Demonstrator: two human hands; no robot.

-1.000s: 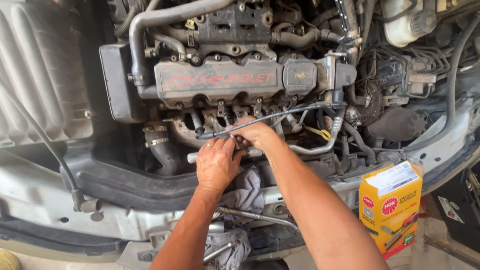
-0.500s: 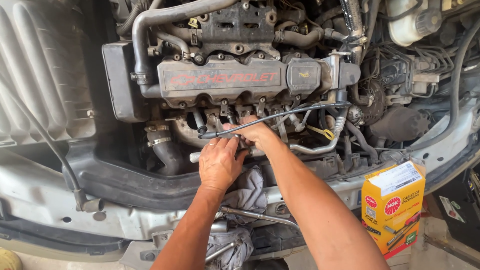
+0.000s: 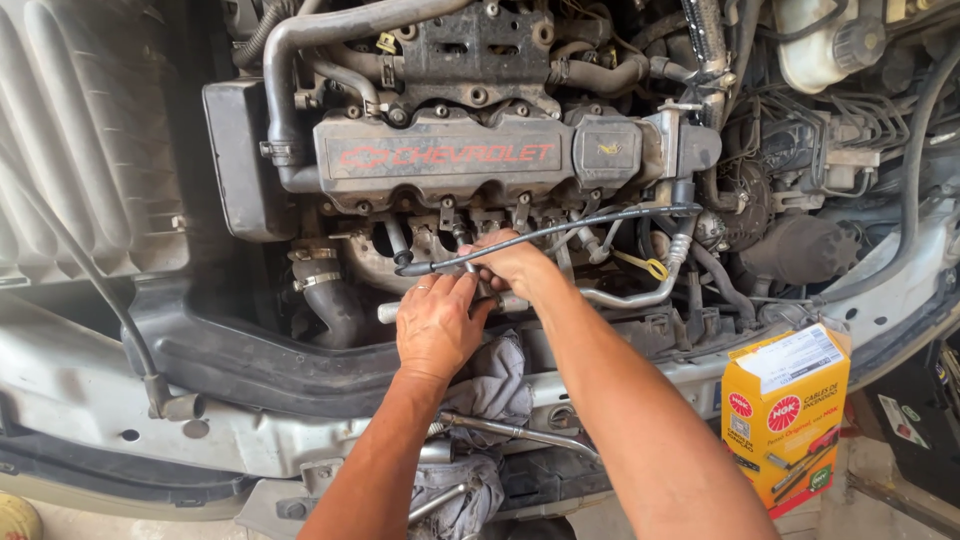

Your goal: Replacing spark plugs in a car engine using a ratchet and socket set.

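Note:
Both my hands are low at the front of a car engine [image 3: 450, 160]. My left hand [image 3: 438, 325] and my right hand [image 3: 515, 265] close together around a thin upright metal tool [image 3: 482, 283] set below the grey valve cover. A black ignition cable [image 3: 560, 230] runs from its boot near my left fingers, over my right hand, to the right side of the engine. What the tool's tip sits on is hidden by my fingers.
A grey rag [image 3: 495, 385] and a long metal wrench [image 3: 515, 430] lie on the front crossmember under my arms. A yellow cardboard box [image 3: 785, 415] stands at the right. A yellow dipstick loop [image 3: 655, 268] shows right of my hands. The raised hood's prop rod [image 3: 90, 280] crosses the left.
The view has shifted slightly downward and closer. My hands stay at the same spot on the tool, with only small finger movement.

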